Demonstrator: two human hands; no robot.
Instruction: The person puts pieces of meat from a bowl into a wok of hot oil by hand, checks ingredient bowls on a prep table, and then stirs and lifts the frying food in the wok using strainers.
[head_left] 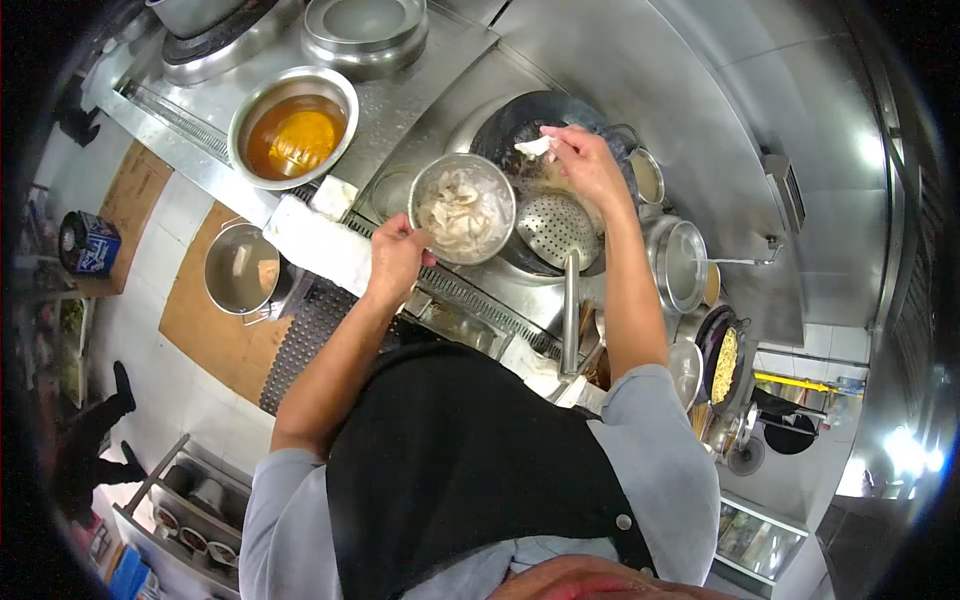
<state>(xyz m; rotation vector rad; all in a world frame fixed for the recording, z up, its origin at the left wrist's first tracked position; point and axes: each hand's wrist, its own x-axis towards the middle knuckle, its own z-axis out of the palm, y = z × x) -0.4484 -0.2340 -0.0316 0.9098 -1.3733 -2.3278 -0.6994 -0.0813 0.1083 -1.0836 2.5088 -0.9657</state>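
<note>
My left hand (398,258) grips the rim of a round metal bowl (414,190) at its near left side. Pale, coated slices (460,215), perhaps raw meat or fish, fill the bowl. Between the fingers of my right hand (592,172) is one pale slice (534,147), held above a dark wok (500,118). A perforated strainer ladle (556,228) lies across the near part of the wok, beside the bowl. Its long metal handle (571,320) points toward me. What lies in the bottom of the wok is partly hidden by my right hand and the strainer.
A metal basin of orange-brown liquid (238,140) stands at the left, near a white cloth (318,243). Lidded pots (365,40) sit behind it. A pot (242,268) stands lower left. Another pan with yellow food (724,366) is at the right. A person's legs (85,455) show far left.
</note>
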